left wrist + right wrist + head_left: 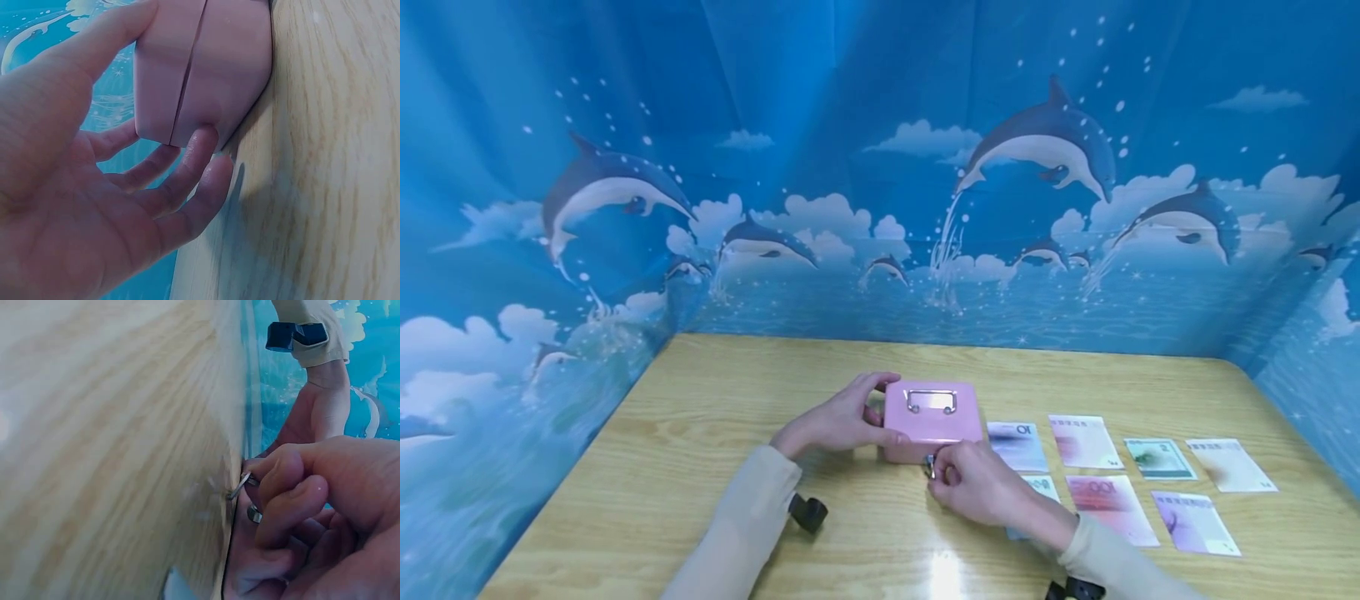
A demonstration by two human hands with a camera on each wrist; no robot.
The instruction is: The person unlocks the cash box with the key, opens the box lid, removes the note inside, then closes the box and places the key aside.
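A pink cash box (pixel 932 427) with a silver carrying handle (pixel 932 402) on its lid sits on the table, lid down. My left hand (pixel 847 415) grips its left end, thumb along the front and fingers round the back. In the left wrist view, fingertips (pixel 203 137) touch the box's side by the lid seam. At the box's front, my right hand (pixel 972 481) pinches a small metal key (pixel 930 467). The right wrist view shows a loose metal piece (pixel 240 486) beside the round silver lock (pixel 254 514), with the curled fingers hiding part of the key.
Several banknotes lie in two rows to the right, among them a red note (pixel 1112 507), a green note (pixel 1160 459) and a purple note (pixel 1197 522). My right forearm crosses over the nearest ones. A blue dolphin curtain (pixel 880 208) hangs behind the wooden table (pixel 700 433).
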